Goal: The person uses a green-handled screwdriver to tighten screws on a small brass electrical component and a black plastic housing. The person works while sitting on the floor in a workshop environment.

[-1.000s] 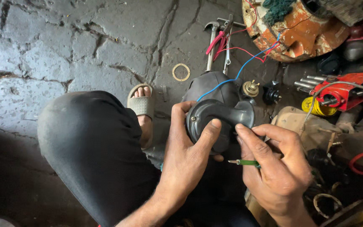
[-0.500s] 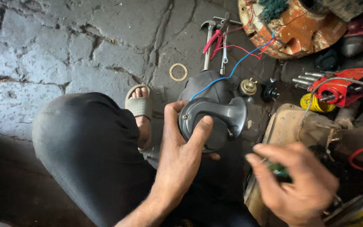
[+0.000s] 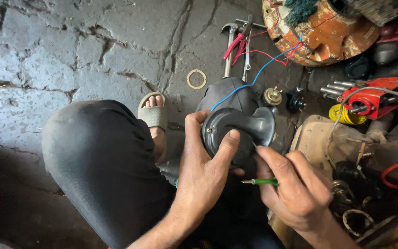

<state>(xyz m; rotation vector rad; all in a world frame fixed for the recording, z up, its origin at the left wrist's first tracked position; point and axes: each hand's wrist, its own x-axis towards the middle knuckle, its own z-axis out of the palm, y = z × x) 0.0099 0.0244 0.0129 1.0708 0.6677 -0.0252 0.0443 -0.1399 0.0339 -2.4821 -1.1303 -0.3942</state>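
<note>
Dark trousers (image 3: 102, 161) over bent knee; grey-beige slide sandal (image 3: 153, 115), toes showing; forearms bare, sleeveless.

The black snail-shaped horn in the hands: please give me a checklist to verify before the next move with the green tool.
1. Left hand grips the black horn, thumb across its face: ok.
2. Right hand holds the green-handled tool: ok.
3. A right fingertip touches the horn's lower edge; whether the tool tip meets a screw: cannot tell.
4. Blue wire runs clear of both hands: ok.
5. Horn is held above the knee, not resting on the stone floor: ok.
6. Spare parts nearby, brass ring and hammer, lie apart from the hands: ok.
</note>
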